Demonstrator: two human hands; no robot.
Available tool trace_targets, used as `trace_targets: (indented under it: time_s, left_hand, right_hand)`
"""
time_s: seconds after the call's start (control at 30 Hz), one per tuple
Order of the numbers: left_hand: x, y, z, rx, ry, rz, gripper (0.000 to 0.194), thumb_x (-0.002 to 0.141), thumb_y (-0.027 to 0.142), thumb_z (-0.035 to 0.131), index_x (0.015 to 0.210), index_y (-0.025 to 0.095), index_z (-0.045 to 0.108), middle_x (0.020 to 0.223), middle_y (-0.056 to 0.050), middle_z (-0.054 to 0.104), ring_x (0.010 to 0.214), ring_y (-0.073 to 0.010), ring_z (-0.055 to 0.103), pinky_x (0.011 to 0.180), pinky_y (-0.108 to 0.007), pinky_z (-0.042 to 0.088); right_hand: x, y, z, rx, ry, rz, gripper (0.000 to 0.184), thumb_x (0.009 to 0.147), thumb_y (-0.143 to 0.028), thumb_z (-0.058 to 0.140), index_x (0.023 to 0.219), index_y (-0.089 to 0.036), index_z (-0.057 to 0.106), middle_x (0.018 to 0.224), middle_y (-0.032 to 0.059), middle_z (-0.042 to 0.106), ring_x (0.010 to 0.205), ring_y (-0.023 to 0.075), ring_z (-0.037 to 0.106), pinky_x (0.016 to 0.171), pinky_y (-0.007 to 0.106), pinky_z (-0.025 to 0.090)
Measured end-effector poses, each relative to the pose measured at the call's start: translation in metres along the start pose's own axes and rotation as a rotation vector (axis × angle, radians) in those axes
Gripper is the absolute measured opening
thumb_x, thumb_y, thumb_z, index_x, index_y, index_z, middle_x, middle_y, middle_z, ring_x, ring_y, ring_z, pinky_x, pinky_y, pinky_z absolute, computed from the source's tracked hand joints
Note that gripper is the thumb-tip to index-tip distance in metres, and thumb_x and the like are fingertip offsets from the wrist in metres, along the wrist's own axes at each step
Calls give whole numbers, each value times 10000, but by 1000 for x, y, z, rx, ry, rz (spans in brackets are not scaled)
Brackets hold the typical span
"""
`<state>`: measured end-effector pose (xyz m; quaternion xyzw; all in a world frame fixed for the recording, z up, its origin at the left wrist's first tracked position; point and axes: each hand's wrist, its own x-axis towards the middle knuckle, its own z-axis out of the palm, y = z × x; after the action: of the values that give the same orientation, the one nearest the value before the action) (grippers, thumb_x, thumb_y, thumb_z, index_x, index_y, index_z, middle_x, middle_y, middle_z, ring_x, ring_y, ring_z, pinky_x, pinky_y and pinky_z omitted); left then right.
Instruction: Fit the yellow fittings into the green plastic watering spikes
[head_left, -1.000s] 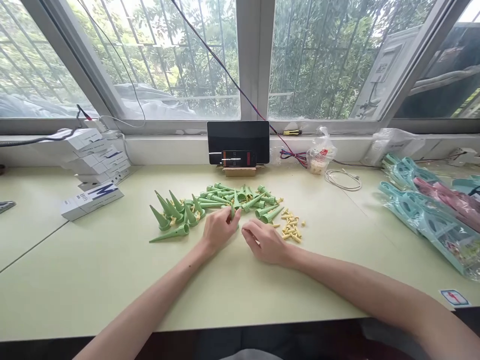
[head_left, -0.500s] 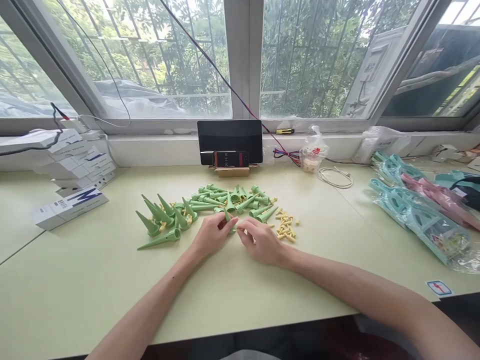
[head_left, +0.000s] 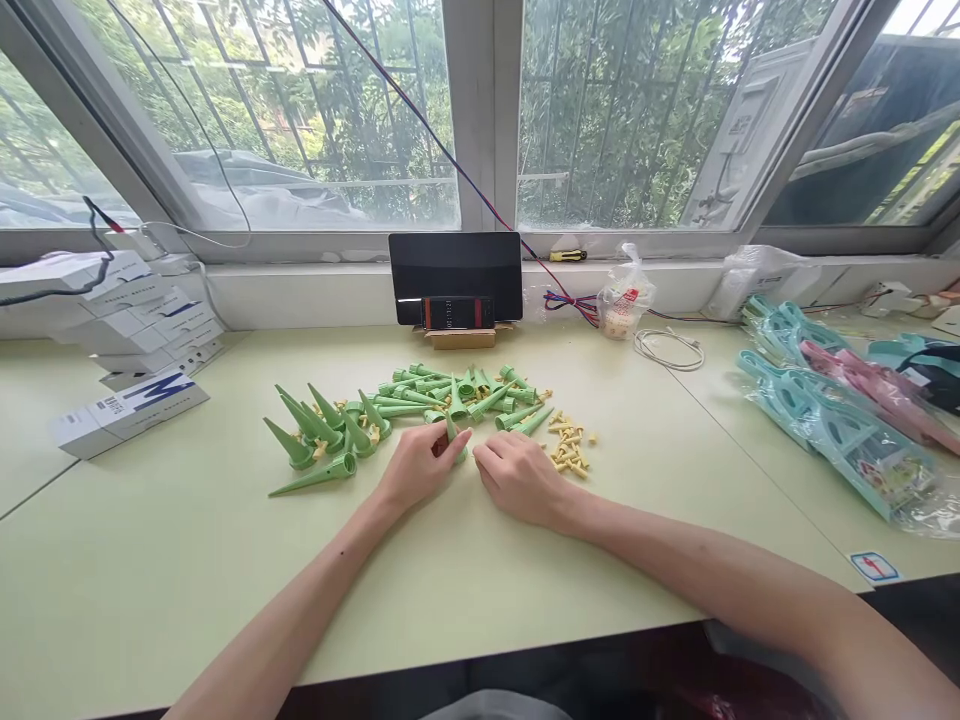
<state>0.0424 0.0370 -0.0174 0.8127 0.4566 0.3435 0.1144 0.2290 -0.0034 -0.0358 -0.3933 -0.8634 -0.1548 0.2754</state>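
Observation:
My left hand (head_left: 418, 466) is closed round a green plastic cone-shaped spike (head_left: 451, 430), its tip poking up between thumb and fingers. Right beside it, a small gap away, my right hand (head_left: 521, 480) has its fingers curled together; what is in them, if anything, is hidden. Behind both hands lies a heap of green spikes (head_left: 491, 402). To the left several green spikes (head_left: 289, 446) stand point up with yellow bits at their bases, and one spike (head_left: 315, 476) lies on its side. Small yellow plastic pegs (head_left: 571, 455) are scattered just right of my right hand.
A phone (head_left: 457, 313) leans on a dark tablet (head_left: 454, 255) at the back of the table. White boxes (head_left: 131, 412) are stacked at left. A plastic-wrapped cup (head_left: 621, 305), a coiled white cable (head_left: 669, 350) and bagged teal plastic pieces (head_left: 832, 410) lie at right.
The whole view has shifted, so the table's things sit further left in the picture. My right hand's fingers have curled in and drawn slightly away from the spike in my left hand.

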Motion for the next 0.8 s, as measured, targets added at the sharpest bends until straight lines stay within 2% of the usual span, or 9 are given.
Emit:
trace_targets:
  time_s: [0.17, 0.27, 0.37, 0.57, 0.67, 0.73, 0.8]
  left_hand:
    - [0, 0, 1, 9, 2, -2, 469, 904, 433, 545, 558, 186, 347, 486, 48, 373, 484, -92, 309, 491, -239, 281]
    - [0, 0, 1, 7, -6, -10, 455, 904, 448, 539, 560, 180, 409, 489, 46, 390, 486, -94, 324, 497, -240, 295]
    - [0, -1, 0, 6, -15, -17, 431, 903, 461, 535, 585, 172, 496, 492, 44, 403, 489, -100, 334, 501, -244, 303]
    - [-1, -1, 0, 8, -13, -14, 428, 901, 454, 539, 580, 172, 517, 488, 41, 410, 485, -101, 334, 500, -249, 303]
    - [-1, 0, 0, 6, -18, -12, 426, 903, 462, 536, 594, 169, 530, 493, 42, 408, 487, -102, 337, 504, -249, 307]
    - [0, 1, -1, 0, -24, -12, 433, 906, 465, 532, 590, 169, 520, 497, 44, 399, 490, -102, 334, 506, -248, 306]
    - [0, 2, -2, -10, -39, -16, 430, 909, 466, 528, 597, 169, 523, 503, 45, 393, 494, -102, 331, 508, -246, 305]
  right_hand:
    - [-3, 4, -3, -116, -55, -19, 185, 837, -19, 455, 762, -161, 546, 734, 64, 551, 704, 199, 411, 680, 321, 296]
    - [-4, 7, -6, -140, -84, -21, 192, 821, 0, 459, 760, -159, 549, 731, 71, 551, 724, 210, 412, 699, 330, 308]
    - [-5, 9, -8, -136, -116, -14, 215, 804, 26, 455, 758, -159, 553, 734, 76, 552, 733, 215, 413, 703, 335, 320]
    - [-4, 11, -12, -67, -143, 24, 246, 833, 40, 438, 813, -158, 582, 830, 106, 583, 804, 233, 450, 736, 352, 366]
    - [-1, 13, -18, -14, -118, 30, 211, 922, -47, 438, 825, -159, 588, 848, 110, 592, 829, 237, 469, 751, 358, 389]
    - [0, 18, -22, 41, -67, 41, 197, 981, -167, 446, 849, -160, 592, 860, 107, 603, 835, 235, 485, 758, 357, 403]
    - [1, 27, -25, 101, 8, 61, 217, 1001, -214, 431, 865, -161, 590, 833, 95, 606, 803, 220, 497, 740, 340, 407]
